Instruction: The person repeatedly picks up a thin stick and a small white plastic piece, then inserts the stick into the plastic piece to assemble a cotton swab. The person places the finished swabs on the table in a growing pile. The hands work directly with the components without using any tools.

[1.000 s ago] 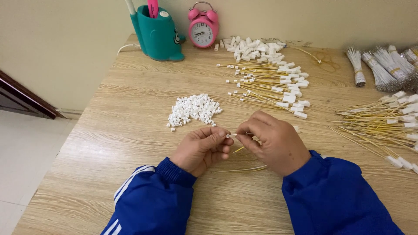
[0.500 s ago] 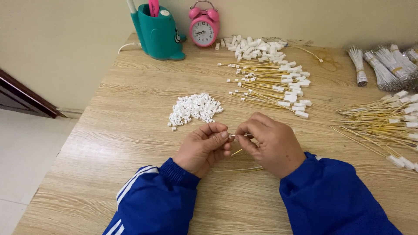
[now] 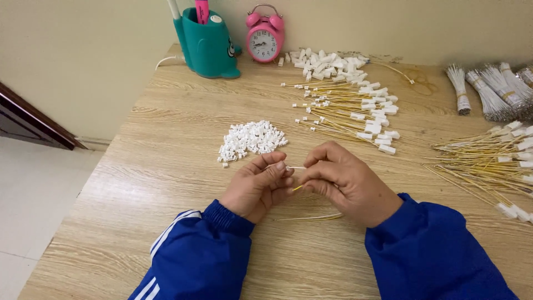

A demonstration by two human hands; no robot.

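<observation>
The left hand [image 3: 256, 186] pinches a small white connector [image 3: 287, 166] between thumb and forefinger, the other fingers curled under. The right hand [image 3: 345, 182] is closed on a thin yellow wire [image 3: 298, 188], its thumb and forefinger gripping the wire close to the connector; whether the wire end is already seated in the connector I cannot tell, since the fingertips crowd it.

Against the picture from half a second ago, both hands sit almost where they were, but the fingertips have drawn a little apart, so a short pale stretch now shows between connector and right fingers. I judge that the wire is being fed or checked at the connector, not yet put down.

Just below the hands a second yellow wire [image 3: 308, 218] lies loose on the table [image 3: 166, 183]. Beyond the hands is a pile of white connectors [image 3: 251, 139], and further off to the right a spread of finished wires [image 3: 350, 114] with white ends. More such wires [image 3: 488, 158] lie at the right edge, with grey bundles [image 3: 488, 91] behind them. At the back stand a teal pen holder [image 3: 207, 47] and a pink alarm clock [image 3: 265, 36].
</observation>
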